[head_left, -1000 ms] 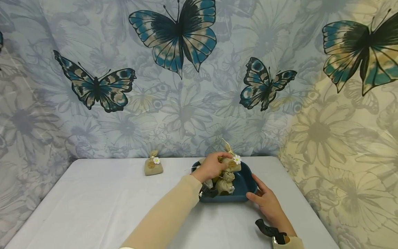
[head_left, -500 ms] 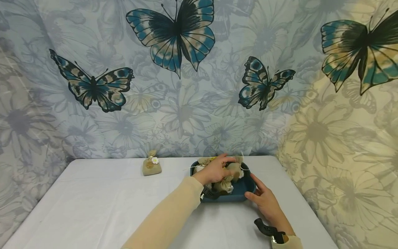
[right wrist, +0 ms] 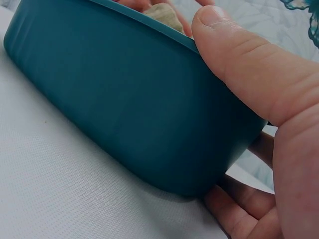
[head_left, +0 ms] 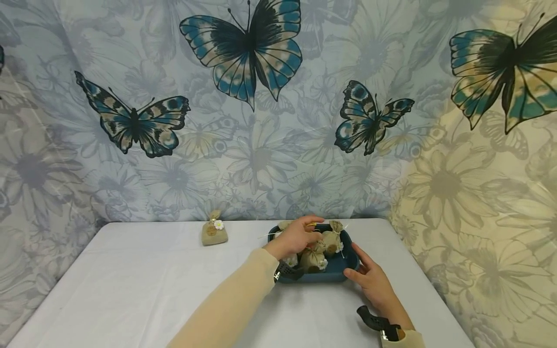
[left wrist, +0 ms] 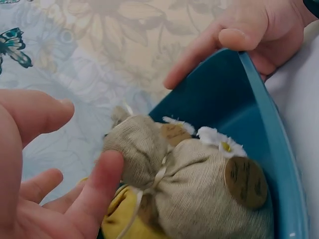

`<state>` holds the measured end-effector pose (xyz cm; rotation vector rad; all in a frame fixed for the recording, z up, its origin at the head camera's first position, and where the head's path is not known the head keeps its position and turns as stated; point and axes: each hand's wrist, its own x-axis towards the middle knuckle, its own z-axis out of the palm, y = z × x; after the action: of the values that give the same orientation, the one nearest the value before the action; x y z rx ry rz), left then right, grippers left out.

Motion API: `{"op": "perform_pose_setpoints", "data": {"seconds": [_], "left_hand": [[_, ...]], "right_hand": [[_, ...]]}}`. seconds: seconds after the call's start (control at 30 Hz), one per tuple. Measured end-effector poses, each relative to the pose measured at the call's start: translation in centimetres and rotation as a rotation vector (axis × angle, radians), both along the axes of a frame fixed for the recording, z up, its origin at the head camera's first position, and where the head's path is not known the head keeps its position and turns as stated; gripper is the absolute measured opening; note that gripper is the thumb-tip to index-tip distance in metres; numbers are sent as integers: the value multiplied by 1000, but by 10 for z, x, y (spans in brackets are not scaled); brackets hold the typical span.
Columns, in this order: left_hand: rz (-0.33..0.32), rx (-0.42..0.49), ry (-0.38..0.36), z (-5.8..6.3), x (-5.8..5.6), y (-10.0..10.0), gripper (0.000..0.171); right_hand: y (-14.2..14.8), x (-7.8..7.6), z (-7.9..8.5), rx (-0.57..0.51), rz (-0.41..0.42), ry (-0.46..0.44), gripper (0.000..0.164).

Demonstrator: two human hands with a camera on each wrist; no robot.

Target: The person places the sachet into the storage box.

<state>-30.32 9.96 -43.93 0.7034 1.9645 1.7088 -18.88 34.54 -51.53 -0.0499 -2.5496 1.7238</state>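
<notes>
A blue plastic bin [head_left: 319, 278] holds several small beige cloth sachets tied at the neck, with white flowers and round tags. My left hand [head_left: 296, 238] reaches over the bin's left half, fingers spread and thumb apart, gripping nothing. One beige sachet [head_left: 332, 243] lies just beyond its fingertips at the back right. In the left wrist view, a beige sachet [left wrist: 214, 189] and part of a yellow one [left wrist: 130, 214] show close to the fingers. My right hand [head_left: 375, 285] holds the bin's right corner, its thumb [right wrist: 234, 50] at the rim and fingers around the outside.
Another beige sachet [head_left: 214, 234] with a white flower stands alone on the white table [head_left: 130, 285], left of the bin. Behind the table's back edge hangs a butterfly-print cloth [head_left: 261, 159].
My left hand has lowered a beige sachet into the bin's back right area and let it go, then drawn slightly left. The right hand keeps its hold on the corner.
</notes>
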Motion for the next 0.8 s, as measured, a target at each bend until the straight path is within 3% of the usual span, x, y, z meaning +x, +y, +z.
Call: {"op": "perform_pose_setpoints", "data": {"seconds": [0.23, 0.43, 0.53, 0.73, 0.8], "left_hand": [[17, -7, 29, 7, 2, -23, 42], [54, -3, 35, 4, -3, -46, 40], [103, 63, 30, -1, -8, -59, 41], [181, 316, -7, -5, -20, -97, 48], [216, 348, -3, -6, -23, -111, 49]], "right_hand": [[2, -2, -2, 53, -12, -3, 81], [0, -1, -2, 41, -8, -11, 81], [1, 1, -2, 44, -17, -8, 81], [2, 0, -3, 58, -4, 5, 80], [2, -1, -2, 61, 0, 9, 80]]}}
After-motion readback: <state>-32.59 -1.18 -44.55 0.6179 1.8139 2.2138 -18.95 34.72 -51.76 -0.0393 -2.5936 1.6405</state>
